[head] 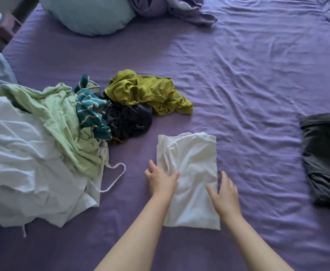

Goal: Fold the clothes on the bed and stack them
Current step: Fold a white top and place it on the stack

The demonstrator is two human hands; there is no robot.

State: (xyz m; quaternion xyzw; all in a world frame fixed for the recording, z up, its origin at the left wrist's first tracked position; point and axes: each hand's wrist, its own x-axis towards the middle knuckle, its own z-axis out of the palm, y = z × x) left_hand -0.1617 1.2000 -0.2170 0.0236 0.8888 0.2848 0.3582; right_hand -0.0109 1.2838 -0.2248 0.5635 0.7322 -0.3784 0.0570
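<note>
Both hands, left hand (161, 178) and right hand (223, 192), fingers spread flat on the folded white shirt (191, 169), should smooth outward, keeping edges square.

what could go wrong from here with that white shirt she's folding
The white shirt is folded unevenly, its top left corner bunched, so lifting it may undo the fold. Both the left hand and right hand rest flat at its edges and grip nothing, so it could slide on the wrinkled purple sheet. The dark folded garment lies far to the right, so carrying risks sagging.
</note>
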